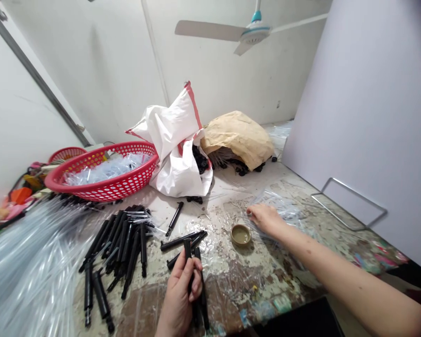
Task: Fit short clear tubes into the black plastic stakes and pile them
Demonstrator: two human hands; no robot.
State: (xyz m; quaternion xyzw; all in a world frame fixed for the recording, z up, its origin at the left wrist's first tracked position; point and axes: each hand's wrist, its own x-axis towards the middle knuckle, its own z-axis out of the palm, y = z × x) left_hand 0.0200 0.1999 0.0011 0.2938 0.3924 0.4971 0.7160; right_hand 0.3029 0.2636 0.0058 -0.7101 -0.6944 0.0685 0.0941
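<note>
Black tube [187, 249], lower centre: my left hand [184, 283] curled round it | right hand [264, 217] at clear strips [289, 208], grip unclear | one dish [241, 235], open desk [219, 243] leftward; edge lower right

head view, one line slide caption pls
Left hand holding a black tube, right hand at clear plastic pieces beside a small dish.
</note>
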